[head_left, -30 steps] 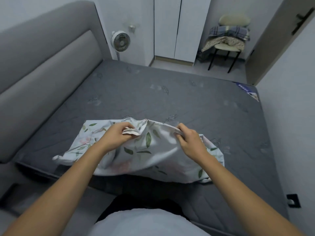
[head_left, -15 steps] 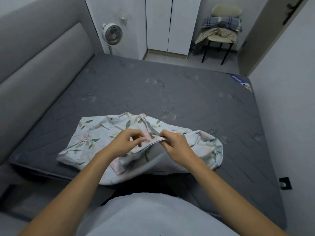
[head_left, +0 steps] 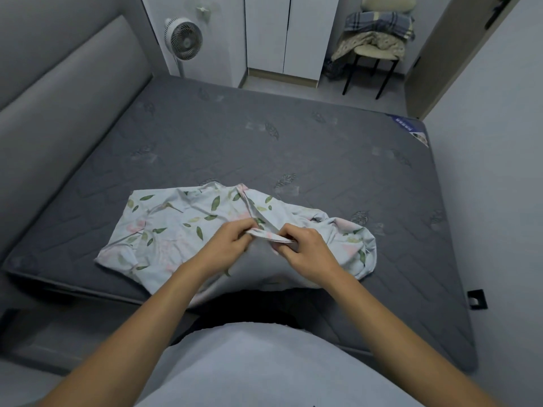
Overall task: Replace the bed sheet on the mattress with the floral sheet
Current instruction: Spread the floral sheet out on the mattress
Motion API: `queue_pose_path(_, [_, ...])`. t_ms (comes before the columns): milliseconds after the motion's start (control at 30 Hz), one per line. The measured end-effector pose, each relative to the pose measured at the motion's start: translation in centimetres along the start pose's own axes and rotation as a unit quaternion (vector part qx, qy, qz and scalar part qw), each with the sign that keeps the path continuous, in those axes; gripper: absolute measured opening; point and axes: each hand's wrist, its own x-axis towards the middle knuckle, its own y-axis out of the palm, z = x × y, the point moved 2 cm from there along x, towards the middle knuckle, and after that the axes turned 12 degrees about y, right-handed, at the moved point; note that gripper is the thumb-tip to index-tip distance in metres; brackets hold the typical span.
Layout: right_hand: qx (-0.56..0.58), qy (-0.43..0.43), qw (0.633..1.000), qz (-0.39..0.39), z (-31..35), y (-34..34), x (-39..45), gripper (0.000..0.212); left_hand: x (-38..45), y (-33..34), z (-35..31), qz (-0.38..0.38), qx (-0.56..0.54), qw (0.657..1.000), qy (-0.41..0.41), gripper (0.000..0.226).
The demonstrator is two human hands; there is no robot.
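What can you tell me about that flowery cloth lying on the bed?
The pale, thin-looking floral sheet, printed with green leaves and faint pink blooms, lies bunched and partly folded on the near part of the bare dark grey quilted mattress, its near edge draping over the side. It is rumpled, not spread out. The left hand and right hand pinch a hemmed edge of it close together, lifting that strip slightly above the heap.

One mattress, one floral sheet, two hands, left and right, one fan, one chair, one headboard.
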Motion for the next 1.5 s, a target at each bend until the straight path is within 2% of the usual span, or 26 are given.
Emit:
queue_pose_path(100, [-0.06,0.039,0.997,0.033,-1.9,0.4,0.1,0.026,0.1,-0.7,-0.5,-0.025,-0.024,0.999,-0.001,0.027])
queue_pose_path(167, [-0.084,0.068,0.992,0.067,-3.4,0.8,0.2,0.032,0.3,-1.6,-1.1,-0.061,-0.04,0.997,0.012,0.031])
queue_pose_path(200, [-0.089,0.082,0.989,0.083,-4.3,0.8,0.4,0.032,0.5,-2.2,-1.3,-0.079,-0.047,0.996,0.02,0.031])
queue_pose_path(267, [-0.124,0.109,0.982,0.093,-5.6,-0.1,1.1,0.016,1.0,-3.7,-2.0,-0.099,-0.037,0.994,0.034,0.028])
queue_pose_path(333, [-0.155,0.106,0.98,0.068,-6.3,-2.0,2.7,0.02,1.5,-5.3,-2.8,-0.116,-0.012,0.992,0.049,0.03])
queue_pose_path(400, [-0.179,0.094,0.979,0.027,-5.2,-5.5,4.8,0.013,2.3,-7.2,-3.7,-0.14,0.011,0.988,0.064,0.03])
queue_pose_path(567, [-0.165,0.008,0.974,-0.157,2.0,-17.9,9.5,0.017,6.4,-12.8,-6.6,-0.215,0.068,0.966,0.127,0.028])
queue_pose_path(633, [-0.155,-0.02,0.963,-0.218,4.3,-21.6,10.5,0.023,8.2,-14.9,-8.6,-0.191,0.065,0.968,0.152,0.046])
queue_pose_path(700, [-0.138,-0.042,0.958,-0.246,5.3,-23.6,10.9,0.022,9.8,-16.7,-9.8,-0.112,0.096,0.981,0.126,0.054])
queue_pose_path(767, [-0.117,-0.052,0.968,-0.216,5.1,-24.0,10.8,0.032,11.0,-18.2,-9.8,-0.014,0.21,0.976,0.057,0.058])
queue_pose_path(833, [-0.103,-0.038,0.982,-0.154,4.3,-23.3,10.2,0.044,11.9,-19.0,-9.1,0.043,0.303,0.952,0.007,0.042])
queue_pose_path(900, [-0.097,-0.006,0.991,-0.089,3.0,-22.5,9.6,0.044,12.4,-19.5,-8.0,0.035,0.327,0.945,0.005,0.028])
queue_pose_path(1033, [-0.148,0.038,0.988,0.024,0.4,-22.1,9.0,0.041,12.4,-19.7,-6.4,-0.045,0.296,0.951,0.074,0.018])
queue_pose_path(1100, [-0.172,0.056,0.983,0.042,-1.2,-22.8,8.8,0.044,12.4,-19.6,-5.8,-0.066,0.264,0.96,0.072,0.022])
queue_pose_path(1167, [-0.136,0.074,0.987,0.047,-2.9,-23.8,8.7,0.038,12.5,-19.5,-5.5,-0.062,0.252,0.963,0.066,0.016])
queue_pose_path(1233, [-0.089,0.084,0.992,0.027,-3.5,-25.1,8.8,0.03,13.0,-19.4,-5.8,-0.046,0.271,0.959,0.072,0.008])
queue_pose_path(1367, [-0.063,0.06,0.993,-0.08,-2.2,-29.4,10.1,0.032,14.7,-20.4,-8.9,-0.063,0.313,0.945,0.071,0.026])
queue_pose_path(1433, [-0.065,0.054,0.987,-0.136,-0.5,-32.7,10.9,0.028,15.9,-21.8,-11.4,-0.069,0.312,0.944,0.086,0.024])
queue_pose_path(1500, [-0.072,0.035,0.979,-0.188,2.1,-36.5,11.2,0.021,17.5,-23.6,-14.2,-0.076,0.294,0.946,0.111,0.047])
